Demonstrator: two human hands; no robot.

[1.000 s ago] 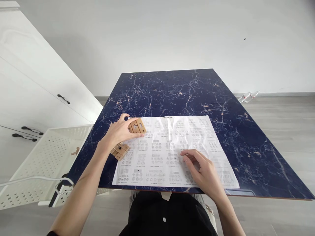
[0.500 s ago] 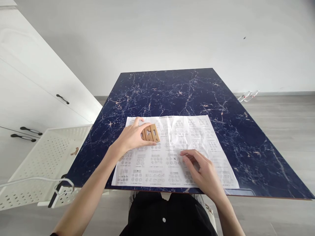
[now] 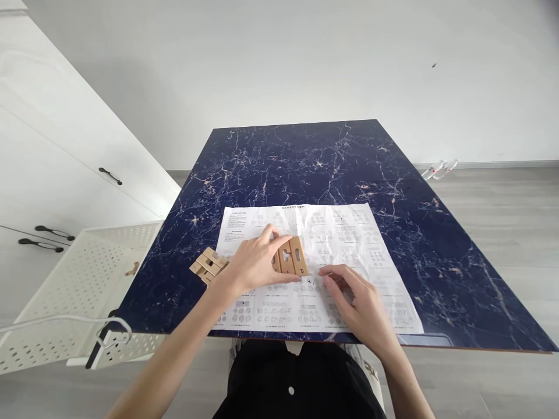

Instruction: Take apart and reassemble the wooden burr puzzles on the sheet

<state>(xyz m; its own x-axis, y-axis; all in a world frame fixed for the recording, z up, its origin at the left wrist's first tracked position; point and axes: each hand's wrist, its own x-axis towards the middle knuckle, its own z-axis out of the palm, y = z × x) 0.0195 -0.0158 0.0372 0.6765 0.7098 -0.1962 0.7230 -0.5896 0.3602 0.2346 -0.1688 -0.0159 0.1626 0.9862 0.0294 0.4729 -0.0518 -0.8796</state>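
Note:
My left hand (image 3: pixel 255 262) is closed round a row of flat notched wooden puzzle pieces (image 3: pixel 299 256) above the middle of an instruction sheet (image 3: pixel 257 294). The thumb grips the near edge and the fingers grip the far edge. A cut-out shows in each visible piece, and the end one bears a "2". Part of the row is hidden by the hand. More notched wooden pieces (image 3: pixel 208 265) lie behind the left wrist, at the sheet's left edge. My right hand (image 3: pixel 351 294) rests on the sheet with loosely curled fingers; its thumb and forefinger are slightly apart, with nothing visible between them.
The sheet lies at the near side of a dark blue marbled table (image 3: pixel 288 163). A white perforated basket (image 3: pixel 82 279) stands left of the table, with a white cable (image 3: pixel 65 317) across it. White cabinets (image 3: pixel 56 145) are farther left.
My left hand has moved right and slightly nearer with the wooden pieces in it. The other wooden pieces at the left have come into view. My right hand has stayed almost still.

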